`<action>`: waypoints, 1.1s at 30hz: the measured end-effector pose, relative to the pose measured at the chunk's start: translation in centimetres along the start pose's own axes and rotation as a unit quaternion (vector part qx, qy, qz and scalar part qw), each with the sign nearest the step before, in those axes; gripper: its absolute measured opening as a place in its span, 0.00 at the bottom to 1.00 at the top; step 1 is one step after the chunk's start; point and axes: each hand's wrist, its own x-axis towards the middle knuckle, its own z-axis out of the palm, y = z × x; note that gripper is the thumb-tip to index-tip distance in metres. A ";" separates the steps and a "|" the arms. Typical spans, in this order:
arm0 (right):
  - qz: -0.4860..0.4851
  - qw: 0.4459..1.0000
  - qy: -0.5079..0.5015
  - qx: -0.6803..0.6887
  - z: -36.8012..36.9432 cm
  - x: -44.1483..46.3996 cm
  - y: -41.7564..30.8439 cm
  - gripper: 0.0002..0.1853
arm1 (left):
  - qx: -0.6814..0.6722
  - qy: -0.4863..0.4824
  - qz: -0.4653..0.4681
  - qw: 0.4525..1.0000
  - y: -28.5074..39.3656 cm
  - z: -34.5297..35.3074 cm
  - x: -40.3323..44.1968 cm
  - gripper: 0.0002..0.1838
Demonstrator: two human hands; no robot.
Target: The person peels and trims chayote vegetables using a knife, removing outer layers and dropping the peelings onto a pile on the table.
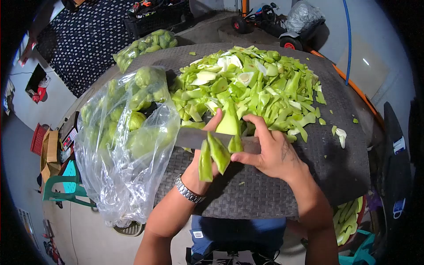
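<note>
Over the dark woven table, my left hand (203,163) is wrapped round a pale green vegetable (229,119), with a watch on that wrist. My right hand (274,152) grips the end of a wide knife (192,138), its thumb near the blade. The blade lies level across the vegetable. Several green strips (216,152) hang at the blade's near side. Just beyond both hands spreads a large heap of green and whitish cut pieces (260,84). To the left a clear plastic bag (128,172) holds whole green vegetables (137,120).
Another bag of green vegetables (152,43) stands at the table's far left edge. A white scrap (341,136) lies on the table (265,198) at the right. Below the right edge is a container of pale green pieces (349,218). A green chair (66,187) stands left.
</note>
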 end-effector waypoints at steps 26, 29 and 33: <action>-0.026 0.999 -0.007 -0.035 -0.8 -0.3 -0.5 0.56 | 0.129 -0.053 0.025 0.990 -0.3 0.2 -0.1 0.30; -0.061 0.997 0.014 -0.041 -1.0 -0.2 -0.6 0.58 | 0.117 -0.006 -0.004 0.993 -0.3 1.4 -0.5 0.30; -0.107 0.987 0.083 -0.090 -1.3 0.2 1.6 0.62 | -0.041 -0.004 -0.111 0.993 -0.1 0.5 -0.3 0.33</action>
